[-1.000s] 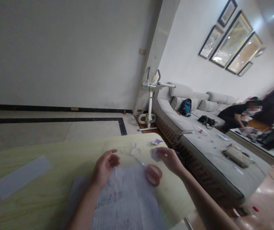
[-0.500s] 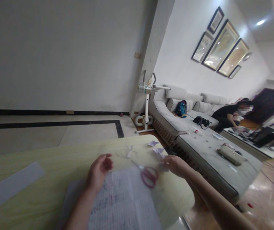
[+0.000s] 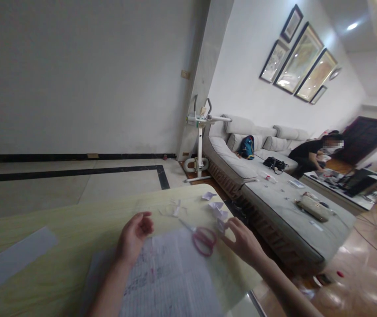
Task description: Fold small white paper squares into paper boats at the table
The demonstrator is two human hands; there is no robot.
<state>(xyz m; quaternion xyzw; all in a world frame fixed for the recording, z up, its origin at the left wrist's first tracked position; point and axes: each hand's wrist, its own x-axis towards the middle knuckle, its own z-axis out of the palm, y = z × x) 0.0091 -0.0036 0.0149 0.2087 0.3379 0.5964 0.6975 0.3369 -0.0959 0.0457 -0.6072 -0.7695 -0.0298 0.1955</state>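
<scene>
My right hand [image 3: 243, 240] is at the right edge of the table, thumb and fingers apart. Next to its fingertips lies a small folded white paper piece [image 3: 221, 225], the nearest in a row of folded paper pieces [image 3: 216, 205]. Over the top left part of a written paper sheet [image 3: 175, 268] hovers my left hand [image 3: 137, 235], loosely curled with nothing seen in it. Scissors with red handles [image 3: 204, 241] lie between the hands, partly on the sheet. Thin paper scraps [image 3: 176, 208] are beyond the blades.
A long white paper strip [image 3: 16, 259] lies on the left of the pale yellow table [image 3: 72, 229]. Beyond the table's right edge stands a grey sofa [image 3: 287, 220] with bags on it. Another person [image 3: 307, 152] bends over a low table at the far right.
My right hand's thumb and fingers have spread, and the folded paper piece by them now shows at the end of the row. My left hand has hardly moved. The view has shifted slightly.
</scene>
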